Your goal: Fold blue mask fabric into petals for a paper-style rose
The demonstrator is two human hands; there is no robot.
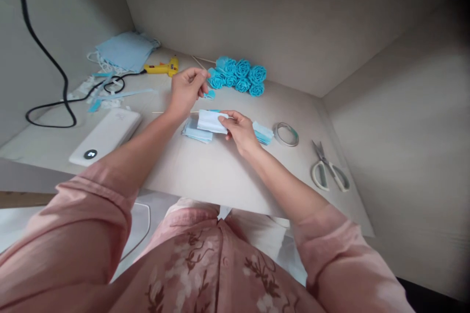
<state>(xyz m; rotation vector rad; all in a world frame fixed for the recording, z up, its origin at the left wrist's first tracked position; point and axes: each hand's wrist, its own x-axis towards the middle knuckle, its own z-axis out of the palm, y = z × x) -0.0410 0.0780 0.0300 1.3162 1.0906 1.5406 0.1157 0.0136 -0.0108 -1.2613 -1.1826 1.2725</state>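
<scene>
My right hand (240,132) holds a pale rectangular piece of mask fabric (212,121), thumb on top and fingers beneath. Under its left edge lies a small stack of light-blue fabric pieces (198,132). Above them my left hand (188,89) is raised, thumb and fingers pinched together; what they hold, if anything, is hidden. Just below those fingertips is a small bright-blue scrap (209,95). A thin wooden stick (159,112) runs behind the held piece. Beyond the hands lies a bunch of blue fabric roses (242,76). More folded blue pieces (263,133) sit beside my right wrist.
To the right are a roll of tape (286,134) and open scissors (328,168). A white power bank (106,134) lies at left. Behind it are a yellow glue gun (161,67) with black cable (65,83), face masks (127,50) and scraps. Grey panels enclose the table.
</scene>
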